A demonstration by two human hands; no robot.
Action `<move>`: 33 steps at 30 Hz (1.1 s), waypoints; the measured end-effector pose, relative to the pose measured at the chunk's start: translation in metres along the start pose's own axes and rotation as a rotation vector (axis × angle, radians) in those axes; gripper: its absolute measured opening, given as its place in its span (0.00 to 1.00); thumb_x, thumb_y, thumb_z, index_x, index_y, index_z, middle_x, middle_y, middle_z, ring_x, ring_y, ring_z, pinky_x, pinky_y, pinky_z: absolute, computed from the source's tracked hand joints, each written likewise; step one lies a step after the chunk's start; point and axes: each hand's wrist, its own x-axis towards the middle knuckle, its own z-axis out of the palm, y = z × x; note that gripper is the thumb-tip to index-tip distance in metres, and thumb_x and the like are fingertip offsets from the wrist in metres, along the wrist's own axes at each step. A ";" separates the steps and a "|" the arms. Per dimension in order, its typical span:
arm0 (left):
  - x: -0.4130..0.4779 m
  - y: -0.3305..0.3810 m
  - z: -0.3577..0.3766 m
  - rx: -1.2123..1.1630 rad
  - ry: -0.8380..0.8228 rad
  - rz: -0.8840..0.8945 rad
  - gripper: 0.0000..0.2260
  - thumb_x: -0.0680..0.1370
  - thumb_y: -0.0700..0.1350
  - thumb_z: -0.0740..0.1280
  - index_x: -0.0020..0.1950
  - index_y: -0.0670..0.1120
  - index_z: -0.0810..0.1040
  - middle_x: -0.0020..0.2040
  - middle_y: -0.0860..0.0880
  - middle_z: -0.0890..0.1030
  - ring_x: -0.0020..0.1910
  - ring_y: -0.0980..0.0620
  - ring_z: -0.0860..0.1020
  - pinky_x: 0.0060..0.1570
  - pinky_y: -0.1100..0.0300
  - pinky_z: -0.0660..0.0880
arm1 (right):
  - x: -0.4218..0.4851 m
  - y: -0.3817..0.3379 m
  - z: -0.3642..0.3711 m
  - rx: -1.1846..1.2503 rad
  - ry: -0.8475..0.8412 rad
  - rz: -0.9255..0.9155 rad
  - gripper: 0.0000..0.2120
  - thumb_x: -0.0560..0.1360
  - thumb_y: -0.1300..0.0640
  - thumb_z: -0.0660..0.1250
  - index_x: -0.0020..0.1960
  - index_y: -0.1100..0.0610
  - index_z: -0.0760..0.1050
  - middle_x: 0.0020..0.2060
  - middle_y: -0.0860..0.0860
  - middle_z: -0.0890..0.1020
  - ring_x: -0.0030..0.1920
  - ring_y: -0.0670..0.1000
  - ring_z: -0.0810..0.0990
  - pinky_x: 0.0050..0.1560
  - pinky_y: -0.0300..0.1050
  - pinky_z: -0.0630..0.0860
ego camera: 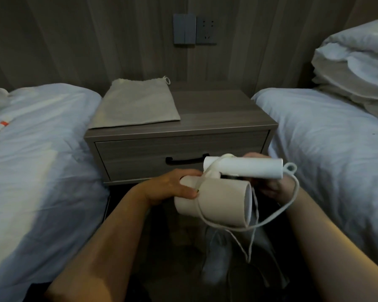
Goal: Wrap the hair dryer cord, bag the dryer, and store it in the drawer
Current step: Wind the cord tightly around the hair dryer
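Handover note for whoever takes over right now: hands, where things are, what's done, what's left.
Left hand: grips the hair dryer by its barrel.
Right hand: partly hidden behind the dryer, holds its folded handle.
Cord: a turn or so crosses the barrel and the rest hangs in a loose loop below.
Bag: lies flat on the nightstand.
Drawer: closed.
Done: wrapping has begun.
Left: finish the wrap, bag the dryer, open the drawer, put it in and close the drawer.
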 end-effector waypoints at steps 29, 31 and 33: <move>0.019 0.026 0.030 -0.138 0.858 0.129 0.17 0.68 0.48 0.74 0.53 0.54 0.73 0.46 0.59 0.76 0.46 0.59 0.75 0.40 0.66 0.72 | -0.010 -0.018 0.054 0.279 0.105 0.379 0.07 0.69 0.58 0.67 0.44 0.60 0.74 0.34 0.53 0.76 0.24 0.44 0.67 0.23 0.34 0.61; 0.017 0.025 0.028 -0.130 0.803 0.110 0.18 0.69 0.47 0.74 0.55 0.53 0.72 0.48 0.58 0.75 0.48 0.59 0.75 0.42 0.65 0.73 | -0.011 -0.014 0.054 0.290 0.151 0.402 0.11 0.69 0.51 0.67 0.45 0.58 0.76 0.35 0.52 0.77 0.26 0.45 0.67 0.24 0.35 0.63; 0.017 0.023 0.030 -0.079 0.755 0.097 0.18 0.69 0.47 0.74 0.56 0.53 0.72 0.49 0.57 0.75 0.49 0.58 0.75 0.44 0.63 0.75 | -0.011 -0.010 0.056 0.288 0.205 0.409 0.19 0.67 0.45 0.68 0.50 0.57 0.77 0.35 0.51 0.78 0.27 0.45 0.68 0.24 0.35 0.63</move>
